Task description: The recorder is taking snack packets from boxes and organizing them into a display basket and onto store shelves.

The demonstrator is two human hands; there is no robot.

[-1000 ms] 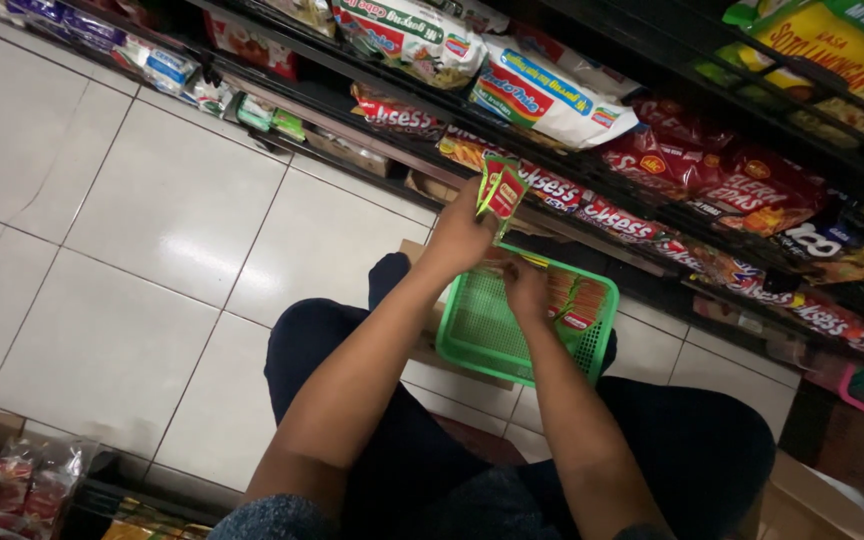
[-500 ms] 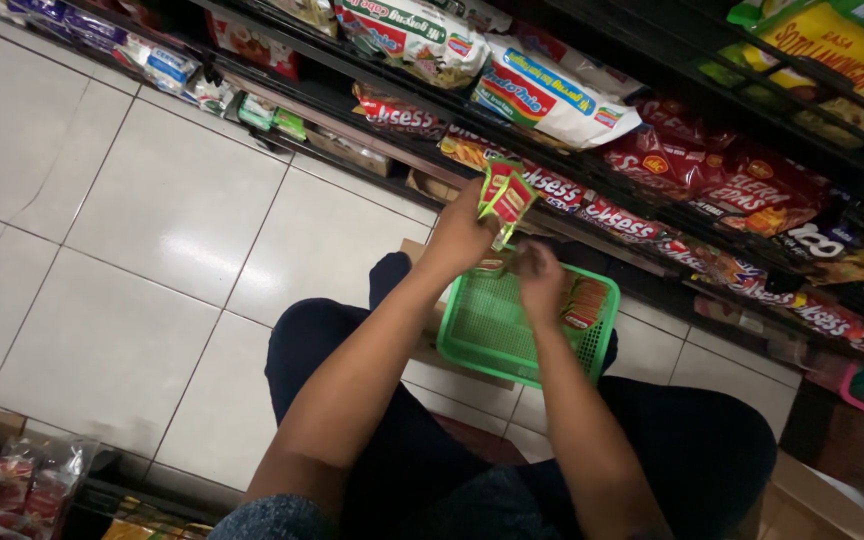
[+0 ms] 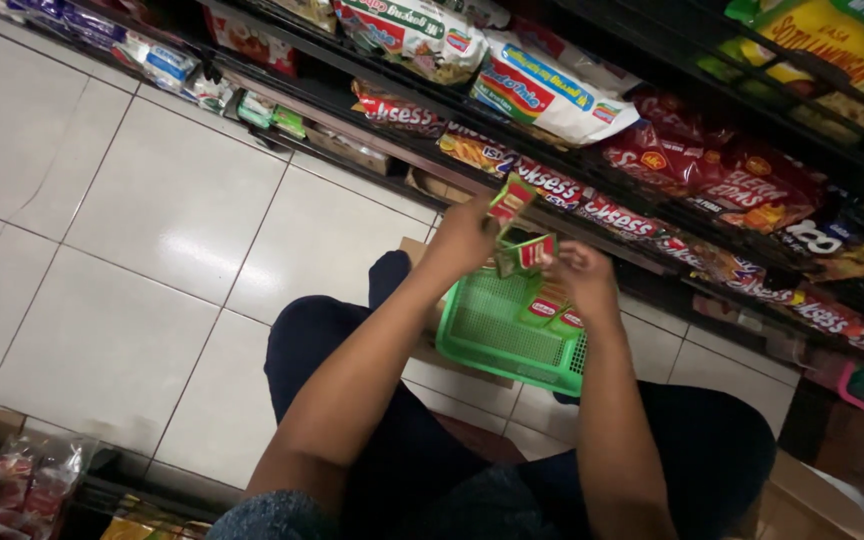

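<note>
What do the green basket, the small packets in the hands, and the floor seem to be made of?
Green basket: probably moulded plastic, shown by its grid of small holes and even colour. Small packets: likely thin printed film, glossy and bending in the fingers. Floor: glazed white tiles, likely ceramic, with grout lines and reflections.

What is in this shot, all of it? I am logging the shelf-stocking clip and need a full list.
small sachets: a few, green and red, held up in both hands over the basket
basket: one, green plastic mesh, on the floor by the knees, a few more sachets in it
snack bags: many, mostly red, on the dark shelf rack
large noodle packs: several, white with colours, on the upper shelf
floor tiles: white, glossy, left of the rack
clear wrapped packs: a few, bottom left corner
cardboard box: one, brown, bottom right
left hand: fingers holding a sachet
right hand: fingers holding a sachet
</note>
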